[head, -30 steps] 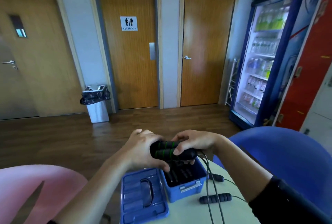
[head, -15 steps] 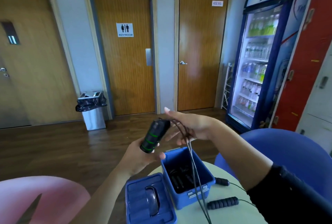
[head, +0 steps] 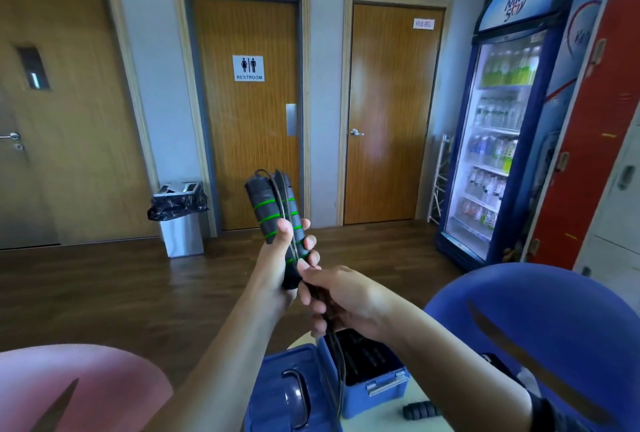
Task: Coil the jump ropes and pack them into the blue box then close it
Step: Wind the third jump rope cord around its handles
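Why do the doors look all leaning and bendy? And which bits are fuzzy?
Head view: the wide-angle lens tilts the left door and the fridge near the edges. Head view: the pink chair close by is fuzzy and the fridge's lit bottles look washed out, but the jump rope handles in the left hand look fairly sharp.

A bin stands beside the restroom door, drinks fridge farther right.

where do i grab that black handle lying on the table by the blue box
Wrap the ribbed barrel of the loose handle from above, fingers across its length: it lies flat on its side on the table, just clear of the blue box. The left hand grips the green-ringed handles, the right hand holds the cord.
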